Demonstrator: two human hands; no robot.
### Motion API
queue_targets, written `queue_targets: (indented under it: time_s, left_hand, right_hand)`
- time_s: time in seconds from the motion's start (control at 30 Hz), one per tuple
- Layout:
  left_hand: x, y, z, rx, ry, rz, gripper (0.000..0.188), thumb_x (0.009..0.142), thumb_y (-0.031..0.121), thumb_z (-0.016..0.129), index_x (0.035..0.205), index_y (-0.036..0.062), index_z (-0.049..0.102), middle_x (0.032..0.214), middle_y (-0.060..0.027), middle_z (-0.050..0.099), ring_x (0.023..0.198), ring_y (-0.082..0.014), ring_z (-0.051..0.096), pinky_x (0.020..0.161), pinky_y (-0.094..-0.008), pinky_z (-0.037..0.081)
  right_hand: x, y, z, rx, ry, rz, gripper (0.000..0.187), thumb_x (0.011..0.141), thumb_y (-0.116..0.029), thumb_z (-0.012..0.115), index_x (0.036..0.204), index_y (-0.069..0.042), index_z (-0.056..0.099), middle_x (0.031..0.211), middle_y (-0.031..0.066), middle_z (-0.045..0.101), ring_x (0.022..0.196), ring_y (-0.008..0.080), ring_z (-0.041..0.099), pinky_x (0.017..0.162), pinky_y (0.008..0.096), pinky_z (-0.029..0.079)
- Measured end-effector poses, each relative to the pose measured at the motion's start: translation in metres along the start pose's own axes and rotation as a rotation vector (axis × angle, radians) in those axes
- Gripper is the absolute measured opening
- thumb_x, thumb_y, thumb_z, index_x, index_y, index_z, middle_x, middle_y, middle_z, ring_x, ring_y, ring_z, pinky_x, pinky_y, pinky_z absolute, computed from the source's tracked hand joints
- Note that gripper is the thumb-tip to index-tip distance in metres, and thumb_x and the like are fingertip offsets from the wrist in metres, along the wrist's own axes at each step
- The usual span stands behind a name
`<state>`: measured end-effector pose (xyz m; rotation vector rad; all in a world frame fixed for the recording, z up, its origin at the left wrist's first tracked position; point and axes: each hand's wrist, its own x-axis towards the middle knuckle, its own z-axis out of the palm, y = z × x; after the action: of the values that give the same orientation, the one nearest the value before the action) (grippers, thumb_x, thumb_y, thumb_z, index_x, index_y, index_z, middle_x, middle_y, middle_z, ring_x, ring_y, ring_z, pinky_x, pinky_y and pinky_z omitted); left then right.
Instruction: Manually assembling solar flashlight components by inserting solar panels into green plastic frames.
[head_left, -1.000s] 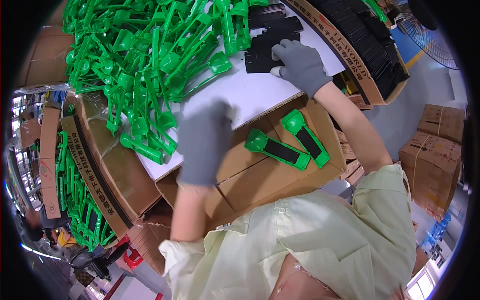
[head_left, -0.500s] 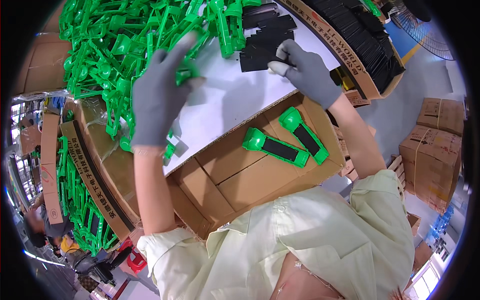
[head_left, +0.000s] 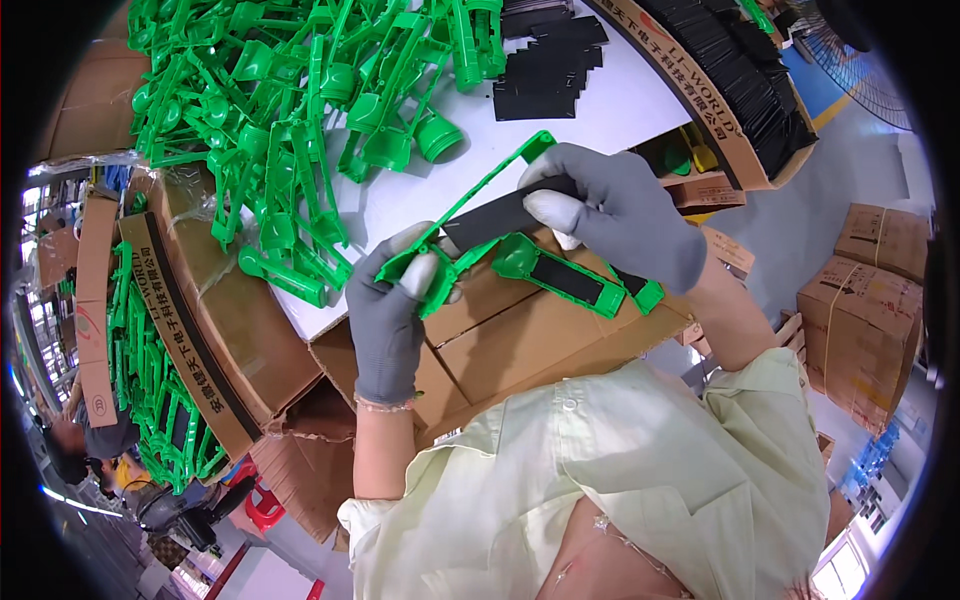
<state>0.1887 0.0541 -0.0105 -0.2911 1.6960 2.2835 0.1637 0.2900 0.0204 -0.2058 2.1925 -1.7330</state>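
My left hand (head_left: pixel 390 330), in a grey glove, grips a green plastic frame (head_left: pixel 500 183) by its wider end. Between thumb and fingers of my right hand (head_left: pixel 635 212), also gloved, is a flat black strip (head_left: pixel 490 220). It lies at a slant along the green frame, overlapping it; whether it is seated in it I cannot tell. Just below, in an open carton (head_left: pixel 480 350), rest two green plastic parts with black strips in them. One green part (head_left: pixel 570 283) shows nearly whole, while the other green part (head_left: pixel 646 292) is mostly behind my right hand.
Loose green parts (head_left: pixel 270 90) are heaped on the white tabletop (head_left: pixel 460 175) at the far left. Several black strips (head_left: pixel 545 75) lie beyond my hands. Cartons of black strips (head_left: pixel 740 90) and of green parts (head_left: pixel 165 390) flank me; strapped boxes (head_left: pixel 865 310) stand at right.
My left hand has come nearer and to the right with a green frame. My right hand has drawn back from the black strips with one in its fingers. The two now meet above the carton.
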Motion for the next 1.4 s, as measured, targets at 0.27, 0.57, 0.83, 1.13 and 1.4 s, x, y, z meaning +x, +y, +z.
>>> queue_targets:
  time_s: [0.27,0.57,0.83,1.13,1.4]
  left_hand:
    - [-0.005,-0.009,0.008,0.061,-0.027,-0.005,0.03,0.082,0.001,0.061,0.111,-0.0062,0.061,0.086,-0.0089,0.064,0.068,-0.0161,0.062,0.06,-0.0264,0.053]
    - [-0.001,-0.007,0.009,0.037,-0.015,-0.024,0.03,0.084,-0.001,0.059,0.113,-0.0053,0.059,0.089,-0.0135,0.065,0.07,-0.0214,0.065,0.055,-0.0272,0.053]
    - [-0.002,-0.017,0.008,0.034,-0.107,-0.043,0.029,0.083,-0.001,0.06,0.111,-0.0064,0.06,0.089,-0.0142,0.065,0.07,-0.0227,0.066,0.056,-0.0283,0.055]
    - [-0.009,-0.016,0.027,0.102,0.009,-0.155,0.029,0.083,-0.002,0.061,0.111,-0.0078,0.059,0.087,-0.0134,0.065,0.071,-0.0209,0.067,0.057,-0.0253,0.055]
    - [-0.018,-0.018,-0.002,0.184,-0.163,-0.188,0.025,0.081,-0.003,0.064,0.105,-0.0082,0.062,0.086,-0.0139,0.066,0.069,-0.0203,0.067,0.053,-0.0234,0.052]
  right_hand:
    - [-0.006,0.024,0.009,-0.468,0.168,-0.299,0.021,0.085,-0.018,0.06,0.098,-0.001,0.06,0.063,0.0052,0.06,0.051,0.0079,0.054,0.05,0.0238,0.042]
    - [-0.008,0.008,-0.008,-0.343,0.121,-0.179,0.017,0.083,-0.016,0.061,0.093,-0.002,0.063,0.063,0.0031,0.06,0.051,0.0066,0.052,0.048,0.0226,0.04]
    - [-0.01,0.018,0.001,-0.459,0.142,-0.169,0.018,0.082,-0.017,0.063,0.092,-0.002,0.063,0.062,0.0101,0.059,0.052,0.0135,0.056,0.051,0.0266,0.042]
    - [-0.02,0.017,0.012,-0.629,0.195,-0.111,0.029,0.079,-0.027,0.07,0.096,-0.006,0.06,0.064,0.0087,0.06,0.055,0.0165,0.06,0.054,0.0304,0.046]
    - [-0.037,0.049,0.01,-0.4,0.128,-0.144,0.029,0.075,-0.029,0.074,0.092,-0.009,0.062,0.065,0.0019,0.062,0.056,0.0163,0.061,0.056,0.0284,0.048]
